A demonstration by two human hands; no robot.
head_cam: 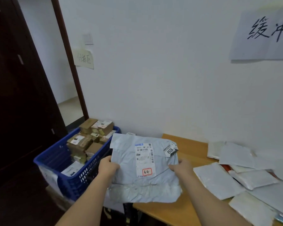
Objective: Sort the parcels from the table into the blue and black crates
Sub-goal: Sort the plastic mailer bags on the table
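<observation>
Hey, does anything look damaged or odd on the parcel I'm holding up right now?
Yes. The grey bag held between the left hand and right hand has a sticker marked 1014 at its top right corner, crumpled and peeling off. The bag's lower part is badly wrinkled. The white label looks intact.

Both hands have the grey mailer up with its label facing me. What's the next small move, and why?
Probably hold it steady and read the label. Left hand and right hand hold the grey mailer by its side edges, between the blue crate of cardboard boxes and the table. Which crate it belongs in isn't shown.
</observation>
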